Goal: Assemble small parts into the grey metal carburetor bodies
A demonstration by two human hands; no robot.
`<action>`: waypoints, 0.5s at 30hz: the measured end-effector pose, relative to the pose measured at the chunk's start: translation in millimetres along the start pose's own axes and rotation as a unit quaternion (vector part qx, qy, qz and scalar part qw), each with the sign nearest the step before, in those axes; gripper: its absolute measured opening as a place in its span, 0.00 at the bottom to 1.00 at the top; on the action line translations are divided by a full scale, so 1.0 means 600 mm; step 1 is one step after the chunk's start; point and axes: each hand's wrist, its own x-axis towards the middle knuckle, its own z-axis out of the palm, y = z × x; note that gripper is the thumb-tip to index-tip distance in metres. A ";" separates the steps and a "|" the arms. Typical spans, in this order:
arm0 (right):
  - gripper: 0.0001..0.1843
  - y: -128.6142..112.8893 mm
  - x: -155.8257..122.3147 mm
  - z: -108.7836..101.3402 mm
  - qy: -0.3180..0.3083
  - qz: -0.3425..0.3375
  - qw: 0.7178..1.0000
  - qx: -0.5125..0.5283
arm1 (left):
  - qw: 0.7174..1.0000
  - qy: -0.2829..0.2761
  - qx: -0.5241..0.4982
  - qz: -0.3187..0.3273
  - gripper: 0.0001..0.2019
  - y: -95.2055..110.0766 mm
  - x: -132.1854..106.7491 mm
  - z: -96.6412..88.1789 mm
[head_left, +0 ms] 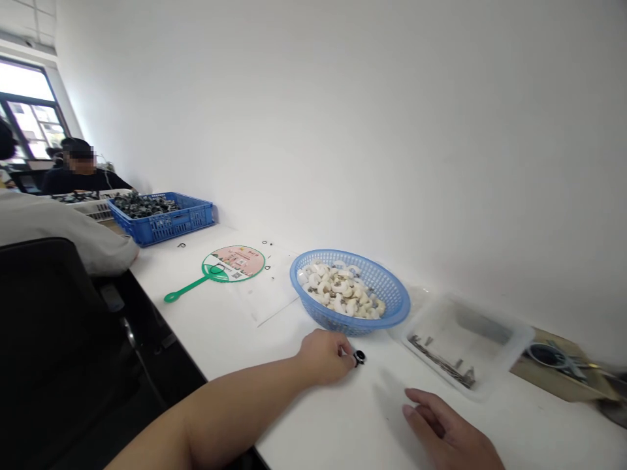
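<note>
Fingers: left hand (323, 356) bunched narrow — tips closed on a small black ring piece (360, 358), pinched from the side; right hand (441, 421) loosely spread and wide, holding nothing, low over the white table (548, 431)
Pinch: fingertips only, wrist low, left forearm (210, 418) laid out toward the piece — a steady, close way of keeping so small a part from slipping
Ring piece: near the front edge of the table, just in front of the basket, partly hidden behind the fingertips; exact form too small to tell
Blue basket (399, 294): round perforated plastic, heaped with white curved pieces (340, 294), dark bits mixed among them
Clear tray (509, 336): shallow translucent plastic, just right of the basket, thin metal parts (441, 361) lying in a row along its near side
Blue crate (161, 228): farther along the table, packed with small dark parts, a white crate (93, 209) butted against it
Tabletop items: green-handled round hand fan (230, 264), sheet of paper (269, 300), brown cardboard piece (563, 375) under metal items at the right
Nearby: co-worker in dark clothes (83, 179) at the far end, another person's white sleeve (59, 228) beside the crates, black office chair (44, 326) in the foreground
</note>
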 end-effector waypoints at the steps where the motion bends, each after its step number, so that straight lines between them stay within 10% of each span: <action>1: 0.22 -0.001 -0.004 0.002 0.008 -0.006 1.000 -0.005 | 1.000 0.002 -0.002 0.001 0.11 0.000 -0.001 0.001; 15: 0.16 -0.012 -0.027 0.010 0.041 -0.072 0.992 -0.099 | 1.000 0.006 -0.021 0.015 0.06 -0.007 -0.007 0.008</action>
